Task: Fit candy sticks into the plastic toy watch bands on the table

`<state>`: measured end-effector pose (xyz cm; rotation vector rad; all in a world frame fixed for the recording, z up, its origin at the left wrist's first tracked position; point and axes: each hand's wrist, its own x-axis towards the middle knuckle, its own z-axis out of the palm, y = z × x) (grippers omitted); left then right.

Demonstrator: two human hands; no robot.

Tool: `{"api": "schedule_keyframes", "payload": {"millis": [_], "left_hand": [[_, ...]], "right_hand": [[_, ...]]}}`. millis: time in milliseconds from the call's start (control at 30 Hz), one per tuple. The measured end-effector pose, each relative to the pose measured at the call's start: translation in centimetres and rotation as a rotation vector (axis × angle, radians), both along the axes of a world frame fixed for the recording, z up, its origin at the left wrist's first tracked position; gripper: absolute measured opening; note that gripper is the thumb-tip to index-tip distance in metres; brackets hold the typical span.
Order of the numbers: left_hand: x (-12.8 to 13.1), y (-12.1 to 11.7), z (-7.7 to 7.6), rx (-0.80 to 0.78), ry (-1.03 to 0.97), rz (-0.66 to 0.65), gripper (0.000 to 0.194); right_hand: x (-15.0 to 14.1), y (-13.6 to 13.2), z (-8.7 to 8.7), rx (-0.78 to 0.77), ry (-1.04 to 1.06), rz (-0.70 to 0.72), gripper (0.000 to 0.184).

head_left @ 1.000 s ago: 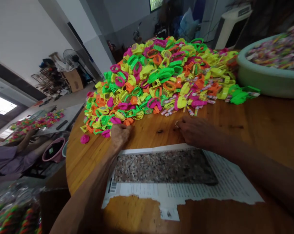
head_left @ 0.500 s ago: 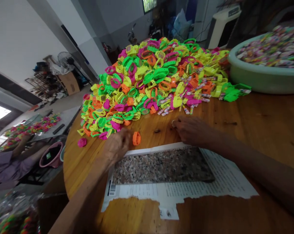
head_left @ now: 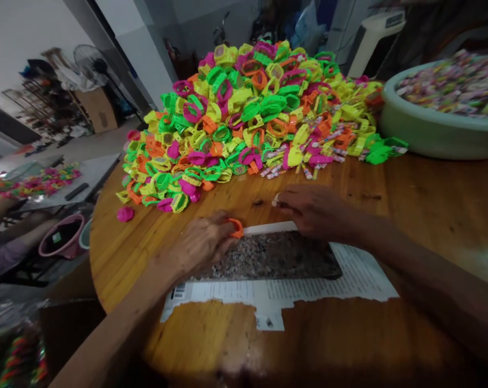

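My left hand (head_left: 205,240) is closed on an orange plastic toy watch (head_left: 237,227), held at the far left part of a speckled stone slab (head_left: 280,258). The slab lies on a torn sheet of printed paper (head_left: 361,275). Over the slab's far right side is my right hand (head_left: 308,207), its fingers pinched together. A small whitish bit shows at those fingertips, too blurred to name. Beyond both hands rises a large heap of toy watches (head_left: 227,118) in green, yellow, pink and orange, with small wrapped sticks (head_left: 274,168) along its near right edge.
A pale green basin (head_left: 441,132) full of small wrapped pieces stands at the right of the round wooden table (head_left: 126,280). One pink piece (head_left: 125,214) lies apart near the left edge. On the left are a pink basin (head_left: 61,237) and part of another person (head_left: 9,258).
My left hand has moved right and taken hold of the orange toy watch that lay on the table. My right hand stays pinched near the slab's far edge. The view has shifted slightly.
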<state>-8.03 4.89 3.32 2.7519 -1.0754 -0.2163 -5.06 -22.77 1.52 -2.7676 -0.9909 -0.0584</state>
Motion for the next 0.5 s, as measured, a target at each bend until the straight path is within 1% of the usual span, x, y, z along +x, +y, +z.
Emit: {"api": "schedule_keyframes", "payload": {"millis": [67,100,200,333,400,500], "left_hand": [[-0.8,-0.5,0.2,0.032,0.026,0.001,0.03],[-1.0,-0.6,0.2,0.048,0.027,0.012,0.031],[-1.2,-0.5,0.0,0.073,0.008,0.038,0.032],[-1.2,-0.2,-0.4,0.049,-0.008,0.034,0.03],[-1.2,-0.2,-0.6,0.034,-0.002,0.036,0.031],[-1.2,-0.3,-0.7,0.004,-0.002,0.041,0.031]], "right_hand": [[-2.0,1.4,0.6,0.069,-0.002,0.077,0.015],[-3.0,2.1,0.6,0.088,0.001,0.109,0.013],[-5.2,3.7,-0.4,0.115,0.015,0.137,0.012],[-6.3,4.5,-2.3,0.228,-0.023,0.089,0.015],[-6.5,4.5,-2.6,0.292,-0.037,0.072,0.015],[-6.8,4.6,-2.6,0.371,-0.047,0.06,0.017]]}}
